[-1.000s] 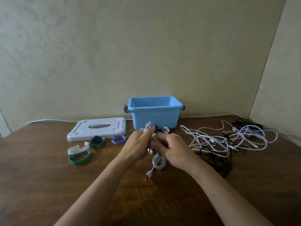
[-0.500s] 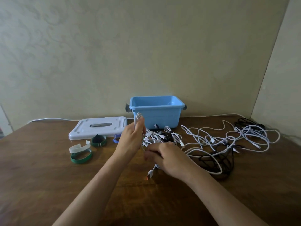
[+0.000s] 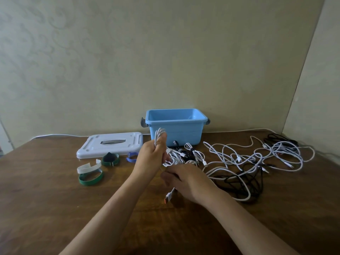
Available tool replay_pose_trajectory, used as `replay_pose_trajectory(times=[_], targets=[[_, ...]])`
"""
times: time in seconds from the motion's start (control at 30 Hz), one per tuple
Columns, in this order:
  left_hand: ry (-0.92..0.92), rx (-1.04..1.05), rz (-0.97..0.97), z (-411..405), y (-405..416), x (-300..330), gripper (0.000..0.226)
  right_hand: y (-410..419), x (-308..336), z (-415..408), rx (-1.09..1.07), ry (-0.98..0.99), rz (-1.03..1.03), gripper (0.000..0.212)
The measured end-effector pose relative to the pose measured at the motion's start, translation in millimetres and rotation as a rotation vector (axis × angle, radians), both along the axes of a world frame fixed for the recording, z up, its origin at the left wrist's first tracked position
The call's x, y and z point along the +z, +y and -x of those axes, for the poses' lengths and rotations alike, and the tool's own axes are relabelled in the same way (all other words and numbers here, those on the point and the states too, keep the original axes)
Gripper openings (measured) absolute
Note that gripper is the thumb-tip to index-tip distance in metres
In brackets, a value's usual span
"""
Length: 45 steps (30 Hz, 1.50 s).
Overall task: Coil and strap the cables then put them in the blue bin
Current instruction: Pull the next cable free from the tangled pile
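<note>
**Head view: first coil in hand, bin waiting**

Head view takes in the brown table (image 3: 55, 208), and most of the job looks undone. Biggest item, the blue bin (image 3: 176, 126), stands open at the back, and what shows of its inside holds no cable. Its white lid (image 3: 110, 146) lies to the left. On the right sprawls a loose tangle of white and black cables (image 3: 257, 162), uncoiled. Centre stage, the left hand (image 3: 150, 159) clenches a white cable coil (image 3: 160, 134), loops poking above the fist. Below it, the right hand (image 3: 185, 179) curls around the same cable's tail, whose orange-tipped plug (image 3: 168, 196) dangles. Straps (image 3: 90, 173) sit unused on the left, so strapping looks next.
</note>
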State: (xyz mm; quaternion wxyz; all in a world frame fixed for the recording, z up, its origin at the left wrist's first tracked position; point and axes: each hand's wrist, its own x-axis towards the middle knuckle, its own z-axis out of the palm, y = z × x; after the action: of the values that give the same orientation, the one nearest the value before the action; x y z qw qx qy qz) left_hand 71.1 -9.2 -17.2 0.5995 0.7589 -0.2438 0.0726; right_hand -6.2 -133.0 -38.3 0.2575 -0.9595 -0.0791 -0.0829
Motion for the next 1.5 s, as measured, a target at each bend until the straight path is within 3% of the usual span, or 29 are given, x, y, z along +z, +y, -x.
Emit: replay_pose_trajectory(times=[0.23,0.4,0.5,0.63,0.9,1.1,1.23,1.3,1.5], targets=[[0.087,-0.064,0.173,9,-3,6,0.056,7,4,1,-0.034,0.022,0.056,0.042],[0.321,-0.251,0.347,14,4,15,0.047,-7,5,-2,-0.072,0.019,0.092,0.049],[0.255,-0.275,0.247,16,5,16,0.049,-15,7,-1,-0.08,0.031,0.118,0.04],[0.075,-0.148,-0.01,4,15,21,0.055,-41,20,-1,-0.313,-0.044,0.092,0.043],[-0.045,-0.127,-0.441,3,8,8,0.05,-41,13,-7,-0.316,-0.236,-0.289,0.009],[-0.043,-0.185,-0.478,6,7,9,0.054,-47,11,-7,-0.319,-0.257,-0.339,0.022],[0.16,-0.132,-0.155,-4,12,12,0.052,-51,17,-7,-0.26,-0.22,-0.333,0.024],[0.191,-0.108,-0.095,-6,14,14,0.052,-47,18,-6,-0.224,-0.2,-0.317,0.024],[0.089,-0.13,-0.268,1,9,7,0.062,-29,11,-5,-0.16,-0.336,-0.376,0.024]])
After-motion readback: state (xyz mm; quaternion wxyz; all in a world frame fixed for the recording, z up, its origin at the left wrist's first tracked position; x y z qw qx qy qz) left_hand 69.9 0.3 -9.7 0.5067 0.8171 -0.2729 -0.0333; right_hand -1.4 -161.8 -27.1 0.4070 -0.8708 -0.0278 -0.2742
